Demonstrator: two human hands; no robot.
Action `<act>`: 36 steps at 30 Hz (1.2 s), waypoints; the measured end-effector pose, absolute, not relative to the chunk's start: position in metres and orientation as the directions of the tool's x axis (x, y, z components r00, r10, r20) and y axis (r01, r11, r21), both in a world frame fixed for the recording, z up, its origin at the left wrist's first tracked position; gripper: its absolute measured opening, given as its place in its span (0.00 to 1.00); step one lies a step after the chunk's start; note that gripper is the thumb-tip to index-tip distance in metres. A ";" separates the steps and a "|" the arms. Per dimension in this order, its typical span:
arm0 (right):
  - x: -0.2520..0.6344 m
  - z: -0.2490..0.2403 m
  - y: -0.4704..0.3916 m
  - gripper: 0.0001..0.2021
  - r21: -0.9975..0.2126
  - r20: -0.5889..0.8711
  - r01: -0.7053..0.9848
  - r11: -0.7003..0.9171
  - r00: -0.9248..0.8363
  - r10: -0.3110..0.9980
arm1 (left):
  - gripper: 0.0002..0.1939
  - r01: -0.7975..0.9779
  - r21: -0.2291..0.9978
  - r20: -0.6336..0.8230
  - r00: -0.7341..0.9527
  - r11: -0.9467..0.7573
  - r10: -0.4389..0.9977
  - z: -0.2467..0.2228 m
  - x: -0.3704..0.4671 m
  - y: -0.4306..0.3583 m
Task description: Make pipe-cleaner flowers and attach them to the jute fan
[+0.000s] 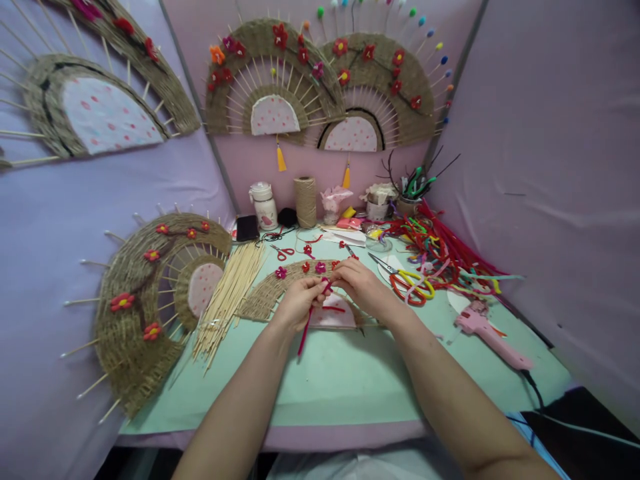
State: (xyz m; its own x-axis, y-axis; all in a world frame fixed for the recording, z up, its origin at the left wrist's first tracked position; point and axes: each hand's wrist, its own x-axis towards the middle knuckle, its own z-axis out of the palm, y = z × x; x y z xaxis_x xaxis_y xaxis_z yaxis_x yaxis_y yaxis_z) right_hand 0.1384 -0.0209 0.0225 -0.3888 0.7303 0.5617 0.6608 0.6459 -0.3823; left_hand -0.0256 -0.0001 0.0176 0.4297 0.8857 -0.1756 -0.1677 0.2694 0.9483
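Note:
My left hand (303, 301) is closed in a pinch on a magenta pipe cleaner (303, 340), whose loose end hangs below the fingers. At the fingertips its upper part is bent into a small shape. Fingers of my right hand (353, 280) meet the same pipe cleaner there and are closed on it. Both hands are above a woven twine fan (265, 291) lying flat on the table. Small fuzzy flowers, such as a purple one (281, 273), sit along its upper band. A red piece of pipe cleaner (333, 308) lies over the fan's white centre.
Scissors with red and yellow handles (413, 287) and a pink glue gun (493, 337) lie to the right. Behind them is a heap of pipe cleaners (425, 233). Thin wooden sticks (233, 293) lie left, near a finished fan (145, 313). A twine spool (305, 202) stands at the back.

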 end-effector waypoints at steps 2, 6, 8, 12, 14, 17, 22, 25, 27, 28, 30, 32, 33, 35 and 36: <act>0.136 0.019 -0.020 0.07 -0.366 0.529 0.718 0.592 -0.362 0.767 | 0.12 -0.078 0.989 -0.096 0.324 0.128 0.941 0.015 -0.021 -0.002; 0.131 0.012 -0.019 0.06 -0.342 0.459 0.817 0.464 -0.285 0.841 | 0.07 0.260 0.944 0.176 0.119 -0.202 0.977 0.009 -0.015 -0.008; 0.127 0.011 -0.019 0.07 -0.342 0.427 0.851 0.399 -0.237 0.873 | 0.07 0.417 0.853 0.306 0.090 -0.315 0.948 0.008 -0.014 -0.012; 0.121 0.019 -0.016 0.09 -0.410 0.294 0.866 0.286 -0.171 0.940 | 0.08 0.516 0.764 0.390 0.109 -0.387 0.914 0.006 -0.014 -0.016; 0.122 0.025 -0.012 0.10 -0.449 0.206 0.863 0.233 -0.154 0.966 | 0.07 0.448 0.828 0.324 0.106 -0.336 0.940 0.003 -0.014 -0.013; 0.126 0.029 -0.005 0.12 -0.511 0.101 0.837 0.195 -0.167 0.981 | 0.04 0.195 0.972 0.112 0.120 -0.134 0.986 -0.002 -0.012 -0.007; 0.137 0.025 0.001 0.11 -0.790 0.138 0.567 0.233 -0.207 0.969 | 0.08 -0.282 0.937 -0.169 0.154 0.207 0.973 -0.001 -0.011 0.003; 0.138 0.024 -0.002 0.11 -0.890 0.217 0.360 0.281 -0.207 0.954 | 0.07 -0.435 0.859 -0.209 0.187 0.271 0.960 0.003 -0.012 0.003; 0.137 0.023 -0.005 0.11 -0.904 0.234 0.324 0.281 -0.175 0.956 | 0.07 -0.457 0.837 -0.215 0.232 0.302 0.949 0.005 -0.013 0.002; 0.137 0.022 -0.006 0.11 -0.901 0.238 0.331 0.280 -0.161 0.958 | 0.07 -0.459 0.832 -0.216 0.248 0.311 0.944 0.006 -0.013 0.001; 0.136 0.020 -0.007 0.11 -0.882 0.251 0.374 0.286 -0.140 0.958 | 0.08 -0.460 0.830 -0.216 0.259 0.316 0.942 0.007 -0.013 -0.001; 0.135 0.017 -0.008 0.11 -0.850 0.272 0.441 0.289 -0.104 0.957 | 0.09 -0.453 0.833 -0.217 0.259 0.317 0.941 0.008 -0.012 -0.002; 0.135 0.017 -0.008 0.11 -0.833 0.282 0.474 0.287 -0.083 0.956 | 0.10 -0.444 0.838 -0.219 0.259 0.317 0.941 0.008 -0.012 -0.002; 0.132 0.016 -0.010 0.10 -0.796 0.300 0.538 0.279 -0.049 0.953 | 0.11 -0.404 0.864 -0.218 0.238 0.301 0.946 0.007 -0.011 -0.003; 0.131 0.016 -0.011 0.09 -0.774 0.310 0.571 0.275 -0.037 0.950 | 0.11 -0.367 0.889 -0.209 0.208 0.275 0.955 0.007 -0.011 -0.003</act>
State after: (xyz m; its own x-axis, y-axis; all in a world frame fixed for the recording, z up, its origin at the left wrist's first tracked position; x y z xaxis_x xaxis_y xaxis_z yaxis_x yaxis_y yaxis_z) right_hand 0.1306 -0.0111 0.0156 -0.0374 0.9501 0.3098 0.5710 0.2747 -0.7736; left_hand -0.0108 -0.0026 0.0065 0.2079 0.9555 -0.2093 -0.3670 0.2746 0.8888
